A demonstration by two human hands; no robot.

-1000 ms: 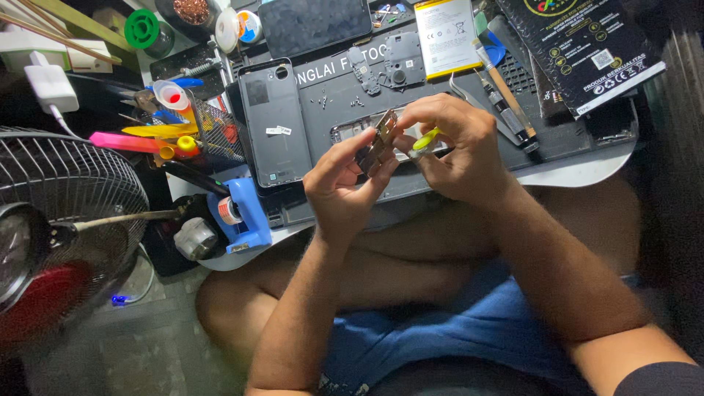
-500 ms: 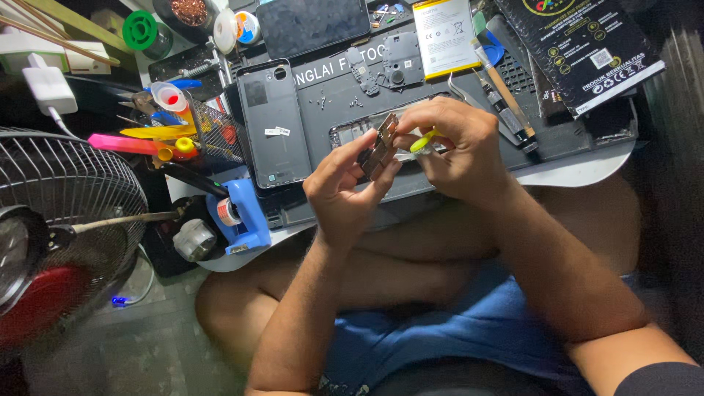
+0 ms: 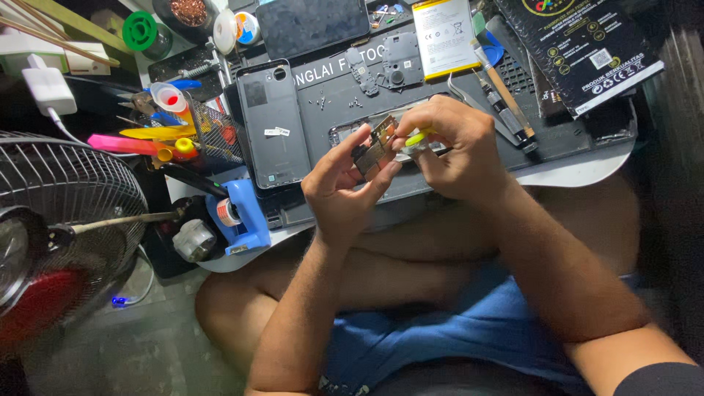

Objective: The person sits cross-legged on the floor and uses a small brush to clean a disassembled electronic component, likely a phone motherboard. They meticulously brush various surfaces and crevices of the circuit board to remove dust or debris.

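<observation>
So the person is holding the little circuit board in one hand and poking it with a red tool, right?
Not quite. The tool in the right hand is yellow-green, not red; the head view shows it. The rest holds: the left hand holds the little circuit board, and the tool's tip is at the board.

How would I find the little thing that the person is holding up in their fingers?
Start at the big grey work mat on the round white table, then come down to its near edge, where both hands meet. The left hand pinches a small circuit board, dark with gold-brown patches, while the right hand touches it with a yellow-tipped tool. Unlike the flat grey phone back cover beside it, it is tiny and held up in the air.
</observation>
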